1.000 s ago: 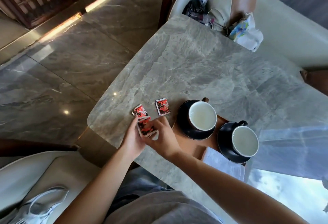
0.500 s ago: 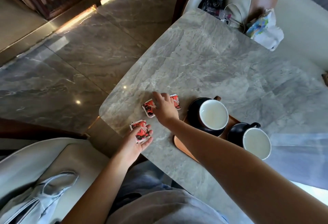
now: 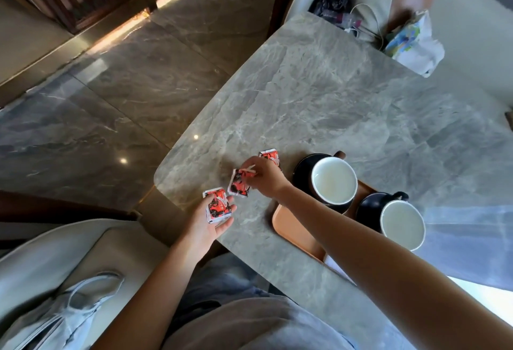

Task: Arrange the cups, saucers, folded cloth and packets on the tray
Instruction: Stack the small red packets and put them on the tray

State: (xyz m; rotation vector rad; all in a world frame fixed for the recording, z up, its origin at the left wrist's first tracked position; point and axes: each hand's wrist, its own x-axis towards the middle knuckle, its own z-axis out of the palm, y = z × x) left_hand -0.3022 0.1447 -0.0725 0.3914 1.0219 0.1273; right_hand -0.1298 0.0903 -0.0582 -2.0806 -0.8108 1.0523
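Two black cups with white insides stand on black saucers on an orange-brown tray (image 3: 280, 222): one cup (image 3: 334, 181) at the tray's far end, the other cup (image 3: 402, 225) to its right. My left hand (image 3: 206, 224) holds a red and white packet (image 3: 218, 208) in its palm near the table corner. My right hand (image 3: 265, 180) pinches a second packet (image 3: 239, 187), lifted just off the marble. A third packet (image 3: 268, 156) lies on the table behind my right hand. My right forearm hides the folded cloth, apart from a white sliver (image 3: 331, 263).
The grey marble table (image 3: 333, 99) has a rounded corner just left of my hands. A chair at the far side holds a crumpled bag (image 3: 413, 41), cables and wrappers. A cream seat with a grey bag (image 3: 63, 313) is at lower left. A pale translucent sheet (image 3: 469, 238) covers the table's right side.
My right hand has picked one packet off the table and drawn it back toward my left hand. My left hand still holds its packet, raised slightly.
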